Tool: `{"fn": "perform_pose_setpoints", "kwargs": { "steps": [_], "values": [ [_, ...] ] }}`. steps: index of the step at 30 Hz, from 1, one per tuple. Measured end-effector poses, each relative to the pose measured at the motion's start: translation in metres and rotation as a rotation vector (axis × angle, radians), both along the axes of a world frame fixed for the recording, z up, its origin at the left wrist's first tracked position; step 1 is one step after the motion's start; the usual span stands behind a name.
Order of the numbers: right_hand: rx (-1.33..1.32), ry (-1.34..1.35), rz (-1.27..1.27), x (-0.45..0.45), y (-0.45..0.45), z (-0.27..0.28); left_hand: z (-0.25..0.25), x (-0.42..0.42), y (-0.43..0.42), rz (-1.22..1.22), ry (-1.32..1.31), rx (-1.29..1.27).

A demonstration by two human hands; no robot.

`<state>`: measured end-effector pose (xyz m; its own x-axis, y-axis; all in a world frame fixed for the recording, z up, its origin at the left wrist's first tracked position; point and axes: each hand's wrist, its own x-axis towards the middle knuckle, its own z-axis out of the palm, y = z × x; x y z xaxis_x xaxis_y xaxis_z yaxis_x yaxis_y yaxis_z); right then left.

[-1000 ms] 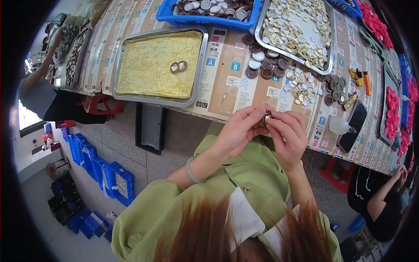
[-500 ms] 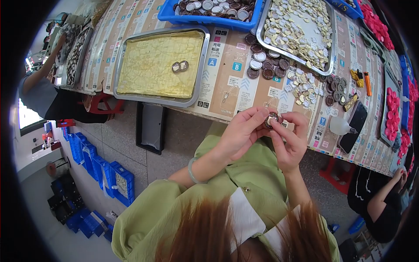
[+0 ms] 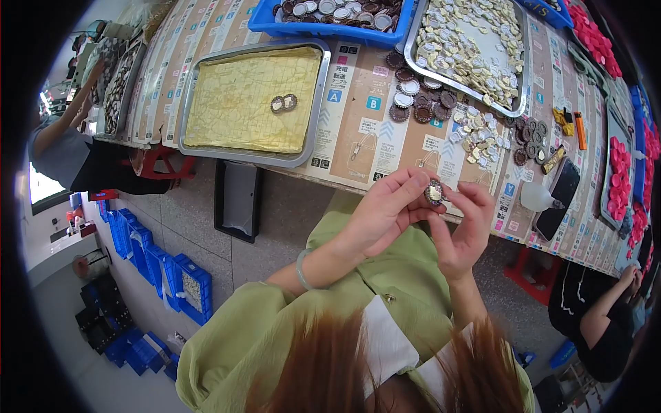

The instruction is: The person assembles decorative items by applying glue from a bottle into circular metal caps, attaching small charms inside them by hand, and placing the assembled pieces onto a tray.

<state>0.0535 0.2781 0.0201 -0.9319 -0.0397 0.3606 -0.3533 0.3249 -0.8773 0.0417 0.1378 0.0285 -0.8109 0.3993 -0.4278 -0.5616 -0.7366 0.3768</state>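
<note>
Between the thumb and fingers of my left hand (image 3: pixel 385 217) is a small round brown piece (image 3: pixel 434 193) with a scalloped edge and a pale figure on its face, which is turned up. My right hand (image 3: pixel 467 237) is just beside it, thumb and fingers apart. Whether a right fingertip brushes the edge, I cannot tell. Two similar finished-looking pieces (image 3: pixel 284 103) lie side by side on a yellow-lined metal tray (image 3: pixel 315 124). Nearest my hands on the table are a pile of small cream and white pieces (image 3: pixel 480 140) and a group of brown scalloped discs (image 3: pixel 425 107).
A blue bin (image 3: pixel 330 31) of discs and a metal tray (image 3: pixel 411 51) of cream pieces stand at the back. Rightward are a white squeeze bottle (image 3: pixel 536 198), a phone (image 3: pixel 559 199) and an orange cutter (image 3: pixel 580 131). Other people sit at both ends.
My right thumb and fingers have come away from the piece and spread. The piece stays in my left hand, its face now more visible.
</note>
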Motion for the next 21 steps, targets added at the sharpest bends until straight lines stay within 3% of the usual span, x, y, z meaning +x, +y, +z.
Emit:
{"fn": "perform_pose_setpoints", "kwargs": {
  "steps": [1,4,11,13,21],
  "values": [
    [0.138,0.042,0.011,0.0,-0.001,0.001,0.0,0.001,0.001,0.005,0.014,0.005],
    [0.15,0.067,-0.014,-0.001,-0.003,-0.001,-0.006,0.003,0.001,-0.001,0.066,-0.097],
    [0.133,0.116,0.004,-0.001,-0.004,0.001,0.002,0.001,0.002,0.017,0.067,-0.003],
    [-0.166,0.029,-0.083,0.001,-0.01,0.0,0.004,0.0,0.002,-0.016,0.043,0.047],
    [-0.008,-0.015,-0.058,-0.001,-0.005,0.005,0.003,0.001,0.0,-0.06,0.047,-0.112]
  ]
}}
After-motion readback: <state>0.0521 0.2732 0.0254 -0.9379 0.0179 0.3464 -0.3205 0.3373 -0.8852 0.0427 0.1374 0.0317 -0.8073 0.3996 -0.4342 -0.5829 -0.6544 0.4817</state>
